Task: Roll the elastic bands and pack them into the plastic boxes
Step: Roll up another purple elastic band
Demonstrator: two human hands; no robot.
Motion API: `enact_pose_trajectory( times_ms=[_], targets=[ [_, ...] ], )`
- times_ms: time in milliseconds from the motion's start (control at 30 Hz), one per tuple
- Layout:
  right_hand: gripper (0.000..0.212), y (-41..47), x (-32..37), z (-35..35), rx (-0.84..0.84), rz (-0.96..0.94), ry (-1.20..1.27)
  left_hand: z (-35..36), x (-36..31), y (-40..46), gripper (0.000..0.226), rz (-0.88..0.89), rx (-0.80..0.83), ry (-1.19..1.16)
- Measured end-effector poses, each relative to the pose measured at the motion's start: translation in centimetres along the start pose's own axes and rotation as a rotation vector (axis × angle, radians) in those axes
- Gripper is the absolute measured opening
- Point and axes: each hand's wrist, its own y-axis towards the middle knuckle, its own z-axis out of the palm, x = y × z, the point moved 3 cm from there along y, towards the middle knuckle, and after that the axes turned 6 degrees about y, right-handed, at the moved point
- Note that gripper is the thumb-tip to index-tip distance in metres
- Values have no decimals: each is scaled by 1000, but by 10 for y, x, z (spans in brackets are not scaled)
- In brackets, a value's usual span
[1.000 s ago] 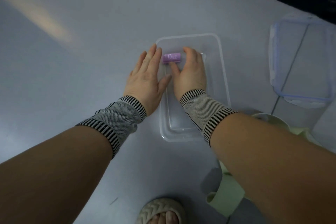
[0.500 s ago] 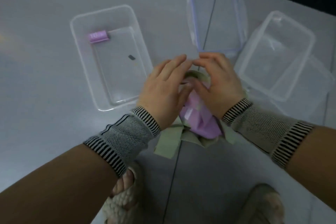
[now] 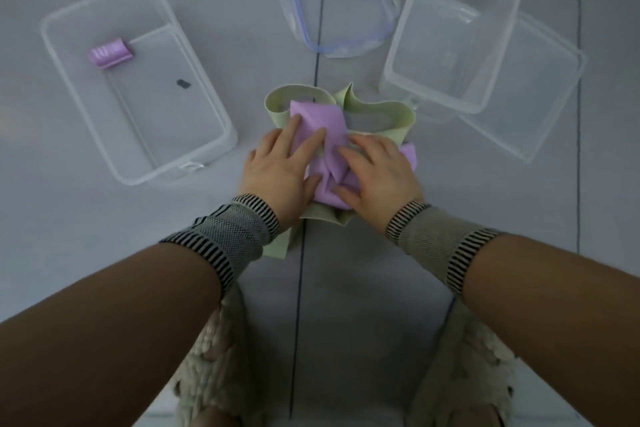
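Head view: both hands, left hand (image 3: 280,166) and right hand (image 3: 377,170), press flat, fingers straight, on the purple band (image 3: 322,125). Roll it tight and even.

The rolled purple band (image 3: 110,53) in the left plastic box (image 3: 62,80) bears blurred white print, seemingly "10".

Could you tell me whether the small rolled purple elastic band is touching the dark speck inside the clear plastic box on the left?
Apart. The head view shows the rolled purple band near the box's far end, with bare clear floor between it and the dark speck.
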Motion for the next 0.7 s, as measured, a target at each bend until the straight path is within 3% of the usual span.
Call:
enact_pose_trajectory(
  times_ms=[200,300,533,700],
  targets=[
    [65,-9,5,9,75,63,-73,-2,-9,2,66,18,89,187],
    [65,-11,1,16,61,90,-52,3,-12,-6,66,13,54,193],
    [74,-6,3,8,-27,160,24,-10,-10,-19,64,157,-178,139],
    [55,2,9,-10,-147,204,108,-23,-21,-26,60,233,-284,101]
  ],
)
